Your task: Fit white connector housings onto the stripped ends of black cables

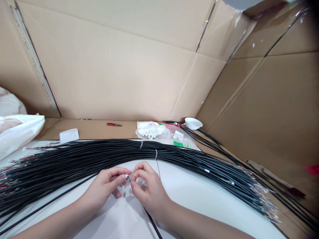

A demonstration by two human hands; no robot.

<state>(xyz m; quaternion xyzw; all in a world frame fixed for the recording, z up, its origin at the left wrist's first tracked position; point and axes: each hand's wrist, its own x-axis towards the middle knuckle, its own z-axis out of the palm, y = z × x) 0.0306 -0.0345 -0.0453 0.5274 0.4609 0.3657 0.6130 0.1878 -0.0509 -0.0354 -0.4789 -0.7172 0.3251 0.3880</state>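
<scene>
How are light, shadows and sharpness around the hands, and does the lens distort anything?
Head view: bright light on the white table, soft shadows beneath the left hand and right hand; head view: the small white connector looks too soft for detail; head view: upper right edge goes dark, and the cardboard walls look stretched, probably by a wide lens.

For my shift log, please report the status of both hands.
Left hand pinching white connector. Right hand at its thin wires. Black cable bundle beyond, not between them.
</scene>
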